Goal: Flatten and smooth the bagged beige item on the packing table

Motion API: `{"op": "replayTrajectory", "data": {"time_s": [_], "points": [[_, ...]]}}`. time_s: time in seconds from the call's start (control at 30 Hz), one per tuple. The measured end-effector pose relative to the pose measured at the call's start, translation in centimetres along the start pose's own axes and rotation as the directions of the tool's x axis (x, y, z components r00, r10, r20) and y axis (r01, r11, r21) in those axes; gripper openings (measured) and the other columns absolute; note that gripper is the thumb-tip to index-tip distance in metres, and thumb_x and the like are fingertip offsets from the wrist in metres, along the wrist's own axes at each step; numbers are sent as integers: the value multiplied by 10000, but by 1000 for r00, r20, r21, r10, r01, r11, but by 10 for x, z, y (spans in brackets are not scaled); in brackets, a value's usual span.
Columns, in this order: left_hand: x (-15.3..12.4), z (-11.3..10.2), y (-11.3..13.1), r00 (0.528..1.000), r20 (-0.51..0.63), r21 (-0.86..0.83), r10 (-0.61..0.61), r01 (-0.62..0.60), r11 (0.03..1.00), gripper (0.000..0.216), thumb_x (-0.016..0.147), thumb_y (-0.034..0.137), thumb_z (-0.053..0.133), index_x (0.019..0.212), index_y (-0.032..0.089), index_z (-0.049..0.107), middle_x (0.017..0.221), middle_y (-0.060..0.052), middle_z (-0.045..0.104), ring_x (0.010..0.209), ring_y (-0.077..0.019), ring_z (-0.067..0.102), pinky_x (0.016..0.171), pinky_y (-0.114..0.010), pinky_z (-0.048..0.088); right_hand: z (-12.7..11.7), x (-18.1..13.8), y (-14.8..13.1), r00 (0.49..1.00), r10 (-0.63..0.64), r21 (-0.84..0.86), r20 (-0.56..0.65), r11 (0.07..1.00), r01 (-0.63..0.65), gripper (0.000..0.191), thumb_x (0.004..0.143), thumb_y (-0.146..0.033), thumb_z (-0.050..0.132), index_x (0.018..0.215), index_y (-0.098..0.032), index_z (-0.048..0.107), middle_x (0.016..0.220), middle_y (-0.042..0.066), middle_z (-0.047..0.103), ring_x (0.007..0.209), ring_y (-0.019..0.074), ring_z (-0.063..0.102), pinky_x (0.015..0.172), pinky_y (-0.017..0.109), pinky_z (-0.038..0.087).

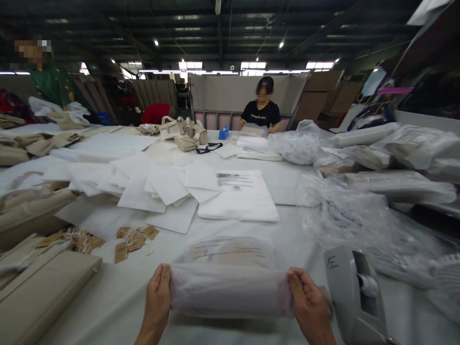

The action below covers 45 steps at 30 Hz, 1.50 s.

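My left hand (157, 293) and my right hand (309, 304) press on the two ends of a clear plastic bag (230, 280) with a pale packed item inside. The bag lies on the white table (118, 306) right in front of me, its printed flap folded toward the far side. Both hands grip the bag's near folded edge, thumbs on top.
A grey tape dispenser (354, 297) stands just right of my right hand. Beige handbags (39, 287) lie at the left, with brown hang tags (131, 239), white tissue sheets (161, 189) and a stack of white bags (240, 199) ahead. Bagged goods (395, 187) pile up at the right. A person (261, 112) sits across the table.
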<state>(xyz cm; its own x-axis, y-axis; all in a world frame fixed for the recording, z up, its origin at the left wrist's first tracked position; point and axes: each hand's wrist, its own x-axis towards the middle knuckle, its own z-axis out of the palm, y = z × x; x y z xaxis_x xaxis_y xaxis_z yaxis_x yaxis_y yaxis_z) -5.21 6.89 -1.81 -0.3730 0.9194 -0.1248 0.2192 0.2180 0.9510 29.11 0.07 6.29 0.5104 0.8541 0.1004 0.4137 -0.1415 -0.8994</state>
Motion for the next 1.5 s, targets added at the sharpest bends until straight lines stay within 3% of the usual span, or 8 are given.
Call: {"op": "replayTrajectory", "data": {"time_s": [0.17,0.47,0.63,0.83,0.97,1.07,1.23,1.5], "points": [[-22,1,-31,993,46,84,-106,102,991,475,791,629,490,871,179,616,909,-97,715,999,-309,643,870,-421,542,12,5,23,974,99,-128,203,989,-74,460,817,-654,425,707,-225,549,570,-20,503,563,185,515,541,287,442],[-27,4,-29,977,207,118,-59,35,992,544,827,708,426,659,205,543,627,-12,596,713,-227,601,688,-309,494,26,11,40,979,68,-211,190,977,-27,544,828,-733,387,632,-235,486,577,-9,501,602,201,519,606,316,413],[-23,3,-30,978,204,130,-43,16,991,540,809,705,442,669,200,572,671,-38,647,748,-253,617,734,-335,489,22,13,38,982,18,-139,189,990,8,598,838,-791,329,681,-242,504,644,17,535,683,222,557,651,316,485],[-21,5,-34,985,169,139,-33,9,990,541,800,697,427,658,204,601,679,-57,682,737,-275,633,732,-361,489,16,23,27,948,-65,-78,310,993,94,650,777,-874,254,619,-258,386,571,-31,375,538,172,410,518,302,420],[-21,4,-33,989,147,147,-29,7,989,520,818,664,418,707,208,641,749,-68,716,805,-288,653,772,-371,493,8,31,16,879,-88,-68,468,988,136,704,568,-941,476,599,-250,341,556,-62,322,515,134,330,460,264,325],[-20,-2,-33,993,112,176,-31,11,984,485,846,629,406,749,217,642,767,-54,714,825,-281,651,772,-361,479,7,33,14,843,-78,-115,532,980,163,599,699,-752,587,568,-241,303,541,-70,289,518,118,310,494,254,285],[-22,-5,-37,997,70,233,-35,18,972,463,875,606,385,791,225,633,746,-26,701,781,-255,646,741,-333,477,23,28,28,908,25,-148,419,988,41,563,798,-730,470,599,-253,247,605,-62,216,550,125,282,521,266,298],[-23,1,-21,988,153,284,34,-77,956,451,892,570,390,637,233,547,589,13,591,666,-211,597,622,-287,441,37,29,41,913,115,-246,391,969,-16,588,747,-791,439,579,-253,268,598,-53,235,570,140,321,554,290,284]]}}
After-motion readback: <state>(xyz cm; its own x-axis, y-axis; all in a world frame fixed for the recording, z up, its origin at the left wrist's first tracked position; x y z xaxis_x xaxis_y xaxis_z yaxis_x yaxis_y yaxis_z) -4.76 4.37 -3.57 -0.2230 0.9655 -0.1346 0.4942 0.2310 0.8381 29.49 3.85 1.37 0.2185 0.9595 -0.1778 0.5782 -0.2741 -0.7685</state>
